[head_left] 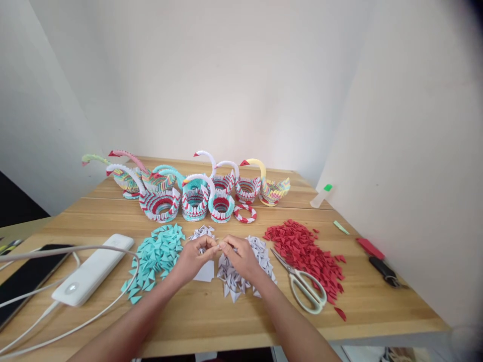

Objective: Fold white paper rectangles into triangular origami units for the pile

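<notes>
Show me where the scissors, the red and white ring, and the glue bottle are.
Scissors (320,300): head view, handle.
Red and white ring (245,219): head view, front rim.
Glue bottle (317,200): head view, clear body.

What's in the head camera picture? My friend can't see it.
Left hand and right hand pinch a tiny piece between a teal pile and red pile of folded paper triangles, near gray ones. Behind are paper swans and a red-and-white ring. Scissors lie right; a power bank and phone, left.
</notes>
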The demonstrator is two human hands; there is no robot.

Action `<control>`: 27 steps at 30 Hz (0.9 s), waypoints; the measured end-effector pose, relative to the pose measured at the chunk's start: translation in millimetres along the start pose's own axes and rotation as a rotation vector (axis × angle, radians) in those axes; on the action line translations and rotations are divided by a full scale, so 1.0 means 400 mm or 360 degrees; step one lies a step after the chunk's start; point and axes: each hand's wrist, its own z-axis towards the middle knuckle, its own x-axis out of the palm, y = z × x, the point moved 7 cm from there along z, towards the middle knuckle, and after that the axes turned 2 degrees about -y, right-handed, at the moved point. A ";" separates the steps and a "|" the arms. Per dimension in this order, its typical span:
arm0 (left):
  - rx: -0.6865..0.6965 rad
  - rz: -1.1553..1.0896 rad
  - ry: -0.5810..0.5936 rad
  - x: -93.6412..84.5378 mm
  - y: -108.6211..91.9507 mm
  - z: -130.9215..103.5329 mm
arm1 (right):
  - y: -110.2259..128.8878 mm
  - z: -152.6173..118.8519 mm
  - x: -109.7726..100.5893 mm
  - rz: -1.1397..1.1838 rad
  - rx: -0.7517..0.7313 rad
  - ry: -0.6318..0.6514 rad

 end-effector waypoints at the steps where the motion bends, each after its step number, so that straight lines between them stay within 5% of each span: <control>1: -0.0045 -0.0093 0.0006 -0.001 0.007 0.002 | -0.004 0.002 -0.001 0.0026 0.0033 0.0001; 9: -0.0137 -0.0301 -0.0154 -0.023 0.015 0.009 | -0.021 0.011 0.009 0.0272 0.0171 0.0086; 18: -0.0294 -0.0428 0.0051 0.003 0.047 0.003 | -0.001 0.009 -0.001 -0.0037 0.0084 -0.0023; 27: -0.0283 -0.0352 -0.0056 -0.009 0.025 0.004 | -0.032 0.010 -0.009 0.0193 0.0222 -0.0076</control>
